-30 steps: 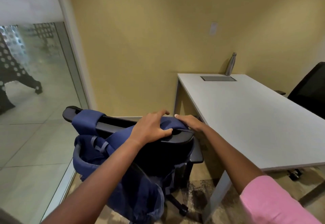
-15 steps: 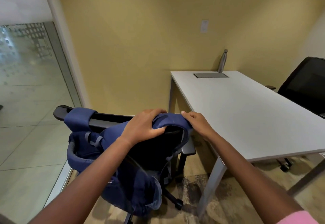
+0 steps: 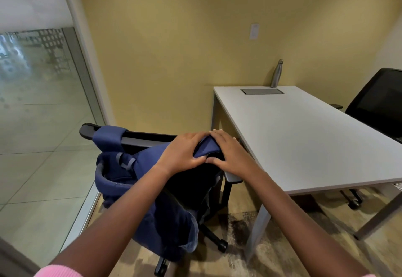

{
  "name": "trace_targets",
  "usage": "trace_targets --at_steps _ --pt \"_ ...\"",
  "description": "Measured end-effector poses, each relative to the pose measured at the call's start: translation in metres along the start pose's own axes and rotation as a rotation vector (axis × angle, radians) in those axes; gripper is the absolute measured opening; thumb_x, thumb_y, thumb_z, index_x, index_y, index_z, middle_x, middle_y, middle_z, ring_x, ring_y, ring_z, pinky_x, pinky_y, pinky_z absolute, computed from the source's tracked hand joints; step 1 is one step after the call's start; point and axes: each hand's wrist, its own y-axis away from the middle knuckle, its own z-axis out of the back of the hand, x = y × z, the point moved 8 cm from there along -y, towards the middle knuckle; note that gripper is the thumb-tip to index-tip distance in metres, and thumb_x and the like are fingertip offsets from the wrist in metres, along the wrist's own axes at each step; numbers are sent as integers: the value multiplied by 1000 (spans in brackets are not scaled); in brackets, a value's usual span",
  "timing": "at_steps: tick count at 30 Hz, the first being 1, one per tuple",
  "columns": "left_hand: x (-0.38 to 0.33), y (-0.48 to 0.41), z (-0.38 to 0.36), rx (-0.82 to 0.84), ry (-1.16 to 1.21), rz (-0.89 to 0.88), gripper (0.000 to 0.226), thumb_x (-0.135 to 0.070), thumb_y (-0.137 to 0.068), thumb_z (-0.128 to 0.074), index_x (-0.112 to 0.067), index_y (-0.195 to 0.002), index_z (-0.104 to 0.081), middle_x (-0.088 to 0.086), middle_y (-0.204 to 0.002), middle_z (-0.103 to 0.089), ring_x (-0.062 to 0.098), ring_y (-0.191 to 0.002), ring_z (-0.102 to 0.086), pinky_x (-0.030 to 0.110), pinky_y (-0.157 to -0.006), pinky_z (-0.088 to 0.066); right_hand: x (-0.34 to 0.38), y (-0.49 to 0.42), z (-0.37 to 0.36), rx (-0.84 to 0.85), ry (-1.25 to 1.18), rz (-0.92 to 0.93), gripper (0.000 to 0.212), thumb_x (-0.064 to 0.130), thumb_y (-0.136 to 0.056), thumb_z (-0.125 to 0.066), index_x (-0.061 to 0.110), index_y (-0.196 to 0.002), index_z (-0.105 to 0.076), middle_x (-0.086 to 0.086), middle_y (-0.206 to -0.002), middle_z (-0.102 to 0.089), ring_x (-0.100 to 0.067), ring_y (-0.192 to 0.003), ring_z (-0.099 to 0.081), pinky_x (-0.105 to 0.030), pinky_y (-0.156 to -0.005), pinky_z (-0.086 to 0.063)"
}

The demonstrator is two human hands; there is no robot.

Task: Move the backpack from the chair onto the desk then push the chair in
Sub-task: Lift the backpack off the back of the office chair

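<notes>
A navy blue backpack [image 3: 156, 207] hangs on a black office chair [image 3: 139, 140], with its two shoulder straps looped over the top of the chair's back. My left hand [image 3: 183, 154] and my right hand [image 3: 228, 152] meet at the right end of the chair back, both closed on the right-hand strap [image 3: 207, 148]. The other strap [image 3: 108, 138] still wraps the left end of the back. The white desk [image 3: 304, 137] stands just right of the chair, its near corner close to my right wrist.
A steel bottle [image 3: 276, 74] and a grey cable hatch [image 3: 262, 91] sit at the desk's far end by the yellow wall. A second black chair [image 3: 378, 105] stands at the desk's right side. A glass partition [image 3: 39, 102] runs along the left.
My right hand has slid left from the chair's right end onto the strap, beside my left hand. The view has pulled back and swung left, so the desk appears further right.
</notes>
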Motion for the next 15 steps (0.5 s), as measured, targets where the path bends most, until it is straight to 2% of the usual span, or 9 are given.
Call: trace_targets --at_steps 3,5,7,11,15 --pt "2 12 -2 -19 -149 10 62 -35 -85 -56 -13 -139 -33 9 -142 -46 25 -127 -45 34 -104 -32 15 -10 5 -62 113 21 63 27 -81 -64 11 -136 -37 -11 -133 -45 -26 -124 -42 -42 -108 -33" --pt "6 25 -2 -18 -230 -15 63 -35 -88 -51 -14 -142 -26 9 -150 -34 23 -136 -34 35 -110 -25 17 -10 11 -116 95 4 56 25 -79 -65 9 -129 -45 -14 -124 -49 -27 -115 -45 -37 -98 -41" --pt "14 40 0 -11 -255 -20 65 -37 -89 -48 -16 -144 -21 8 -153 -27 24 -140 -27 39 -114 -21 18 -8 13 -148 81 -23 51 26 -79 -65 10 -124 -49 -14 -119 -49 -27 -112 -46 -38 -89 -46" --pt "38 70 9 16 -287 2 72 -43 -88 -47 -16 -145 -12 8 -155 -18 25 -144 -15 40 -117 -13 20 3 8 -199 95 -95 46 22 -78 -63 10 -121 -51 -14 -117 -50 -27 -110 -47 -36 -77 -47" --pt "63 103 21 45 -355 -22 80 -58 -84 -34 -14 -145 -8 7 -156 -8 26 -144 -6 41 -117 -5 26 12 6 -253 80 -200 43 10 -75 -60 9 -118 -53 -15 -117 -51 -28 -111 -46 -36 -71 -47"
